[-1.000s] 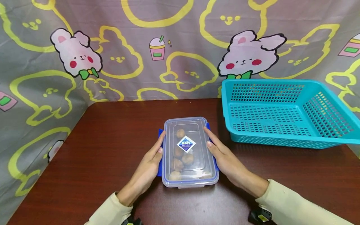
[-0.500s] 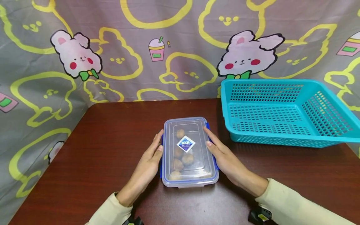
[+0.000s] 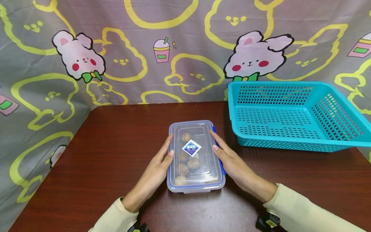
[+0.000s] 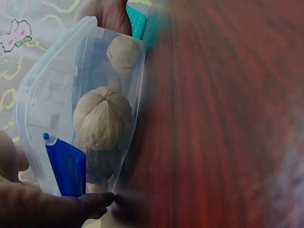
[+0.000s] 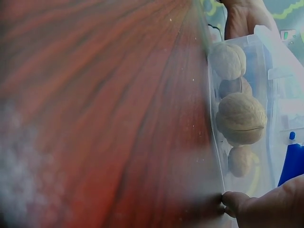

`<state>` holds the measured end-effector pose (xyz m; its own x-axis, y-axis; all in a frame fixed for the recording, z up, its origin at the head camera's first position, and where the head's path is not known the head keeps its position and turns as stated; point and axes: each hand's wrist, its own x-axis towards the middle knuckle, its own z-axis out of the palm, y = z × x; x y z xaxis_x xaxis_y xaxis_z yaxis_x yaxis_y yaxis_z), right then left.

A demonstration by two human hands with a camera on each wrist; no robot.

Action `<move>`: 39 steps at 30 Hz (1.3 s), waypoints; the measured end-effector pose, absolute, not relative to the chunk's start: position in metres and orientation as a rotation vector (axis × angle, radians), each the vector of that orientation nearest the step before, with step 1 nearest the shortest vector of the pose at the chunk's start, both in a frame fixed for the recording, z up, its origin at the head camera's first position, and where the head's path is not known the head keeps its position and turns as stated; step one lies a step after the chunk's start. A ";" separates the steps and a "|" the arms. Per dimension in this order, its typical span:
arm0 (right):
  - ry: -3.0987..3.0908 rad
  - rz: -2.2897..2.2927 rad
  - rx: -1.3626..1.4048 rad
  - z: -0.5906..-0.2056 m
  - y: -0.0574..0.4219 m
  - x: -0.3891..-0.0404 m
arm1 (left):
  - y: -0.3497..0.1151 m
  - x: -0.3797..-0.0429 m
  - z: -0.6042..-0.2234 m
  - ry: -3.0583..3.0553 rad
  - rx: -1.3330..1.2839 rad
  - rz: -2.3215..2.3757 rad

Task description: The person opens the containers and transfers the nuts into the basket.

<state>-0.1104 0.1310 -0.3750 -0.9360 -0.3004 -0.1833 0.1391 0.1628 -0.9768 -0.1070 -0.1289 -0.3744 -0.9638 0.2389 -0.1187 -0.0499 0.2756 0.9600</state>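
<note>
A brown desk (image 3: 130, 129) is carrying a turquoise basket (image 3: 278, 145) at the far right and a clear lidded box (image 3: 206, 158) near the middle.
The left hand (image 3: 153, 171) and right hand (image 3: 237, 166) are touching its long sides, fingers lying nearly straight, thumbs standing apart; a diamond label (image 3: 191, 148) is sitting on top, and walnuts (image 4: 103, 118) are showing inside.

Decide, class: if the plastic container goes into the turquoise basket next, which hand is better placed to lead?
The right, I'd judge. The right hand lies along the side of the plastic container nearer the turquoise basket; the left hand touches the opposite side, farther away.
</note>
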 end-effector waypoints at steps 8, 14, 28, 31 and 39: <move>2.083 -1.823 -0.144 -0.375 0.133 -0.111 | -0.127 -0.106 -0.375 2.295 0.164 1.776; 2.059 -1.809 -0.174 -0.377 0.138 -0.113 | -0.125 -0.105 -0.374 2.321 0.168 1.750; 2.056 -1.710 -0.301 -0.377 0.148 -0.119 | -0.126 -0.104 -0.373 2.332 0.199 1.747; 2.073 -1.694 -0.320 -0.376 0.149 -0.120 | -0.126 -0.104 -0.373 2.336 0.204 1.747; 2.073 -1.677 -0.380 -0.378 0.153 -0.123 | -0.125 -0.101 -0.372 2.364 0.195 1.722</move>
<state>-0.1233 0.1526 -0.3781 -0.8633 -0.4765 -0.1666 0.0633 0.2251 -0.9723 -0.1014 -0.1250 -0.3723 -0.9692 0.2288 -0.0909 -0.0163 0.3087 0.9510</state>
